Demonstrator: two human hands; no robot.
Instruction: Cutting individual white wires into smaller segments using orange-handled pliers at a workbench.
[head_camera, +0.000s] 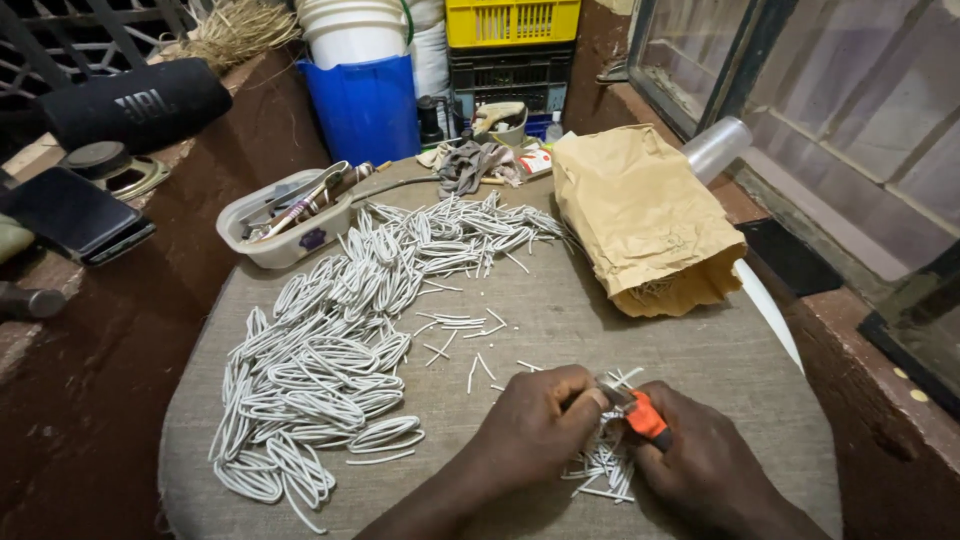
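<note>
A wire (590, 392) is pinched in the closed left hand (535, 425) and fed to cutters (640, 412) gripped by the right hand (700, 460); fingertips (very near the blades) could be nicked.

Crumpled brown paper bag (645, 215) on table's right (lying sideways); dark phone screen (70, 215) far left.

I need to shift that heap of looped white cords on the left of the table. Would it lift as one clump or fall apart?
The looped white cords lie loose and overlapping, so a handful would probably snag some neighbours and shed others. The loops hold their oval shape, suggesting springy rather than limp. Being thin, they likely weigh little, and on the cloth-covered table they would probably drag rather than slide.
</note>
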